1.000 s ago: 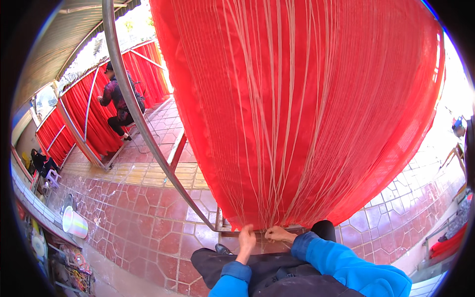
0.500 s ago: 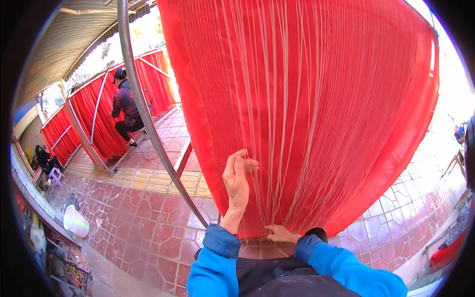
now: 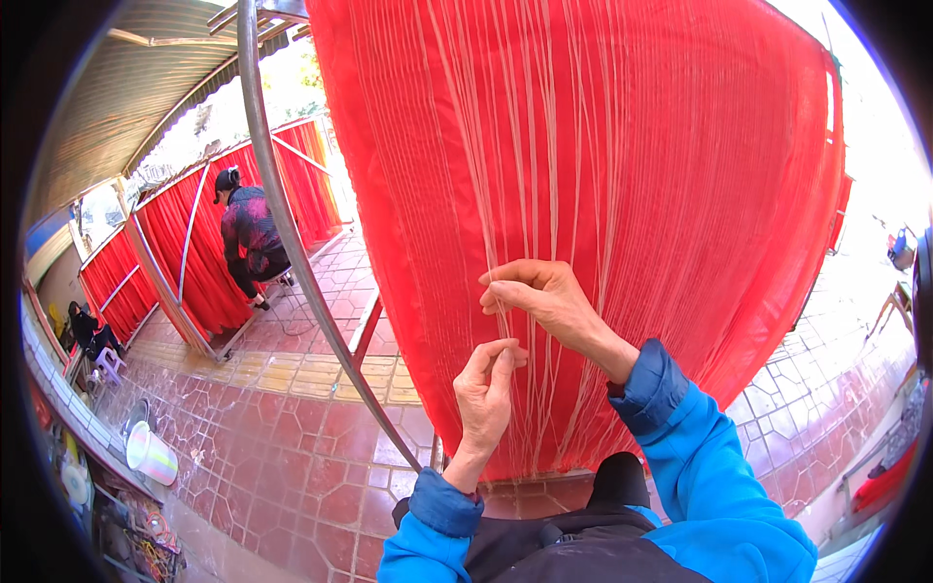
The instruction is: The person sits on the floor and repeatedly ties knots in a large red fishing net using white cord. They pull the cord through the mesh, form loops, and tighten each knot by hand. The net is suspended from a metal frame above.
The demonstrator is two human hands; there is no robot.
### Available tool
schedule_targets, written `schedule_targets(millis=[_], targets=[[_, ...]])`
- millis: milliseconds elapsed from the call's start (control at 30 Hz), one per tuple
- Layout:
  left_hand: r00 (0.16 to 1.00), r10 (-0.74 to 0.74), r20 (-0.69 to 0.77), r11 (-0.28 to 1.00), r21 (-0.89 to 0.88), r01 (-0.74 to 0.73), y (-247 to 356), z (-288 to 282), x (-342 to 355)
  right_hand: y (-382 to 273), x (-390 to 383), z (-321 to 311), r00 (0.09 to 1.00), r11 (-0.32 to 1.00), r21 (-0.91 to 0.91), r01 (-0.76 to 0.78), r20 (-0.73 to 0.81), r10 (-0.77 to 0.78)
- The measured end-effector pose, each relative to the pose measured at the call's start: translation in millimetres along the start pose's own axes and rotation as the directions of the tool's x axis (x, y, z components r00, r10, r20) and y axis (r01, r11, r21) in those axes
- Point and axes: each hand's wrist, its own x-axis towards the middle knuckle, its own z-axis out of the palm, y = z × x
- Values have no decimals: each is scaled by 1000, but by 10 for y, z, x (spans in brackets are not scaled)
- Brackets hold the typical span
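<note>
A large red cloth sheet (image 3: 700, 194) hangs before me, with many long pale threads (image 3: 533, 175) running down its face and bunching toward its lower edge. My right hand (image 3: 544, 299) is raised in front of the cloth, thumb and fingers pinched on a few of these threads. Just below and to the left, my left hand (image 3: 486, 394) also has its thumb and fingertips pressed together around the same strands. Its fingertips partly cover the threads there. A short stretch of thread shows between the two hands.
A curved metal pole (image 3: 282, 204) stands to the left of the cloth. Beyond it a person (image 3: 255, 233) sits by more red hangings (image 3: 180, 248). A white bucket (image 3: 151, 455) and a small purple stool (image 3: 110, 366) stand at the left on reddish paving (image 3: 282, 437).
My right hand has risen from the cloth's lower edge to the threads above my left hand. My left hand has lowered slightly and closed its fingers. The seated person has bent lower.
</note>
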Motion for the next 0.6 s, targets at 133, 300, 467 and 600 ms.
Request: schedule_targets(millis=[133,300,467,600], targets=[[998,52,-21,998,-43,-53,201,-36,121,-32,-26,47,995,996,-27,90,-50,-91],[990,138,-12,987,-82,-138,509,34,539,-94,-76,15,983,982,-46,181,-26,-182],[992,129,-3,978,-166,-128,613,135,711,-161,-98,-10,982,939,-301,164,-39,-184],[988,138,-71,972,-183,-149,601,104,696,-289,-202,-84,972,959,-233,163,-128,-196]])
